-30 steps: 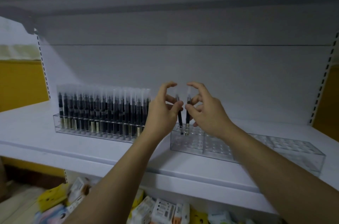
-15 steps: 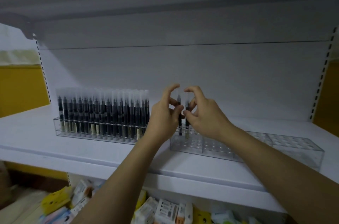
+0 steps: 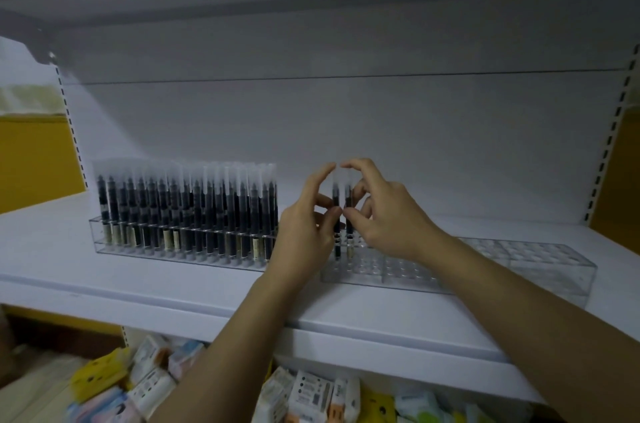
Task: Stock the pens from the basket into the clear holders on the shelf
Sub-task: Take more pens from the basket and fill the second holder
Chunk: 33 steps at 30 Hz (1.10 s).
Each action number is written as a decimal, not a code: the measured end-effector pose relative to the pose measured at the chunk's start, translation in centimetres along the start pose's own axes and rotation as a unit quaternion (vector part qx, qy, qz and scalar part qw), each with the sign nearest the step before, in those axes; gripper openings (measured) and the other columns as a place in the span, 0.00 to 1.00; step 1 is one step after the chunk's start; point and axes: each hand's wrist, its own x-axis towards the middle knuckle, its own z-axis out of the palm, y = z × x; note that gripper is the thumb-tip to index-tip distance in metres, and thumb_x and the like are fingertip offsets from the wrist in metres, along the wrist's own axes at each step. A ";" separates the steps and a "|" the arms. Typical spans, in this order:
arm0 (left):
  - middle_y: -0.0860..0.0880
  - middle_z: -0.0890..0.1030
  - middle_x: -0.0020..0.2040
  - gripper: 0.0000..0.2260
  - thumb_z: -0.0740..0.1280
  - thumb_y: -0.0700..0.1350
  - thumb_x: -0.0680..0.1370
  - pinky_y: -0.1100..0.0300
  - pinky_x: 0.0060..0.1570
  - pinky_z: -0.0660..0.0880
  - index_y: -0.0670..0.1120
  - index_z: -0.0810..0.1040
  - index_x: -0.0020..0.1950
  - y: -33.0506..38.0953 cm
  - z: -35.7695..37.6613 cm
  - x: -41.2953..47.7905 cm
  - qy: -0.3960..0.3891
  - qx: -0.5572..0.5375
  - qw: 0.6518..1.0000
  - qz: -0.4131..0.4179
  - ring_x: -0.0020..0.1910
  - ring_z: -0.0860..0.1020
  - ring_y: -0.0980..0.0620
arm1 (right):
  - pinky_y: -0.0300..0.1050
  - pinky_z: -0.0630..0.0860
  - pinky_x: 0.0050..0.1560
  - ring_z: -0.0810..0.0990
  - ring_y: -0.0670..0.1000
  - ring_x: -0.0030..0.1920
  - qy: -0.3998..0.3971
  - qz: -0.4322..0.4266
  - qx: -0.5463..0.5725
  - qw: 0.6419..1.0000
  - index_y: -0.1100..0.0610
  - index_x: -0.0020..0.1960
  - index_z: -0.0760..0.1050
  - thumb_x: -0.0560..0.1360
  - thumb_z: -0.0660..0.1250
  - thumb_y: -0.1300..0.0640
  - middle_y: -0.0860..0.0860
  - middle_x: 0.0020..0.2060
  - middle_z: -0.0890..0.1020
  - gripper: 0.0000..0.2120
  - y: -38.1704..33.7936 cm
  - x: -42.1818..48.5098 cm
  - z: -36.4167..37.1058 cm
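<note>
Head view: at frame centre, the left hand is pinching a dark pen with curled fingers, and the right hand is pinching a second pen just beside it. Both pens are standing upright in the left end of the near-empty clear holder. Left of centre, the full holder is sitting on the shelf.

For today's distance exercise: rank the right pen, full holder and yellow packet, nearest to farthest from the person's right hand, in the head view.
1. Right pen: pinched by the right hand itself.
2. Full holder: same shelf, to the left.
3. Yellow packet: lower shelf, far left.
</note>
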 end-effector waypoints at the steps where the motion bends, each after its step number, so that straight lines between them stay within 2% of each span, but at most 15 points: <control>1: 0.52 0.80 0.46 0.29 0.65 0.39 0.79 0.67 0.35 0.75 0.69 0.59 0.67 -0.1 0.0 0.0 0.001 0.001 1.000 -0.001 0.36 0.80 0.59 | 0.45 0.81 0.36 0.81 0.48 0.30 0.003 0.006 0.004 1.000 0.46 0.72 0.58 0.77 0.67 0.60 0.46 0.43 0.76 0.29 0.0 0.0 0.0; 3: 0.53 0.80 0.45 0.30 0.66 0.39 0.79 0.67 0.35 0.76 0.69 0.59 0.68 -0.1 0.1 0.1 0.002 0.004 1.000 -0.001 0.36 0.80 0.60 | 0.45 0.82 0.36 0.81 0.47 0.30 0.006 0.014 0.008 1.000 0.46 0.72 0.58 0.77 0.67 0.60 0.45 0.43 0.76 0.29 0.0 0.1 0.0; 8: 0.58 0.79 0.44 0.31 0.66 0.39 0.79 0.58 0.41 0.80 0.70 0.59 0.68 -0.1 0.1 0.2 -0.004 0.007 1.000 0.003 0.39 0.81 0.59 | 0.46 0.81 0.40 0.81 0.46 0.32 0.021 0.029 0.002 0.999 0.45 0.72 0.58 0.77 0.68 0.59 0.47 0.43 0.77 0.29 -0.3 -0.2 0.0; 13: 0.58 0.78 0.44 0.32 0.65 0.39 0.79 0.63 0.40 0.79 0.73 0.57 0.66 0.0 0.2 -0.1 -0.001 0.012 1.000 0.003 0.39 0.81 0.59 | 0.48 0.82 0.44 0.82 0.47 0.34 0.014 0.036 0.004 0.999 0.44 0.72 0.58 0.77 0.68 0.59 0.47 0.45 0.77 0.30 -0.6 -0.3 -0.2; 16: 0.59 0.78 0.44 0.31 0.65 0.39 0.80 0.61 0.43 0.79 0.72 0.56 0.67 0.3 0.0 -0.1 -0.010 0.016 1.000 -0.001 0.42 0.80 0.60 | 0.51 0.82 0.46 0.83 0.48 0.35 0.018 0.036 -0.007 0.999 0.43 0.73 0.57 0.76 0.70 0.58 0.47 0.47 0.78 0.33 -0.8 -0.4 -0.3; 19: 0.57 0.76 0.50 0.31 0.65 0.41 0.80 0.61 0.51 0.78 0.68 0.54 0.71 0.9 -0.6 -0.4 -0.020 0.018 1.000 -0.002 0.48 0.78 0.61 | 0.52 0.81 0.53 0.83 0.48 0.45 0.038 0.042 -0.037 0.998 0.40 0.76 0.51 0.73 0.73 0.53 0.48 0.54 0.79 0.40 -1.1 -0.8 -0.9; 21: 0.55 0.75 0.55 0.30 0.65 0.43 0.79 0.62 0.56 0.75 0.64 0.55 0.74 1.6 -1.1 -1.1 -0.013 0.017 1.000 -0.002 0.54 0.76 0.60 | 0.52 0.78 0.60 0.79 0.49 0.57 0.050 0.049 -0.063 0.996 0.40 0.77 0.49 0.72 0.74 0.48 0.48 0.63 0.76 0.44 -1.4 -1.5 -1.7; 23: 0.55 0.75 0.58 0.28 0.66 0.44 0.79 0.61 0.60 0.73 0.58 0.59 0.75 2.0 -1.8 -1.8 0.002 0.026 1.000 0.007 0.58 0.75 0.58 | 0.52 0.73 0.65 0.74 0.49 0.65 0.065 0.053 -0.054 0.995 0.42 0.77 0.49 0.71 0.74 0.47 0.48 0.68 0.73 0.45 -1.7 -2.5 -2.1; 28: 0.52 0.75 0.64 0.23 0.67 0.45 0.79 0.55 0.63 0.72 0.54 0.67 0.72 3.3 -3.2 -4.8 -0.002 0.068 0.997 0.025 0.63 0.73 0.57 | 0.50 0.69 0.68 0.69 0.50 0.68 0.078 0.045 -0.068 0.994 0.44 0.77 0.54 0.71 0.74 0.47 0.46 0.69 0.70 0.42 -3.5 -5.2 -2.0; 33: 0.52 0.75 0.65 0.21 0.67 0.45 0.79 0.60 0.60 0.71 0.52 0.68 0.71 4.2 -5.2 -7.8 0.009 0.116 0.993 0.031 0.62 0.73 0.56 | 0.52 0.66 0.71 0.65 0.49 0.72 0.079 0.015 -0.063 0.995 0.45 0.77 0.55 0.72 0.73 0.48 0.46 0.72 0.66 0.39 -6.5 -8.2 -1.1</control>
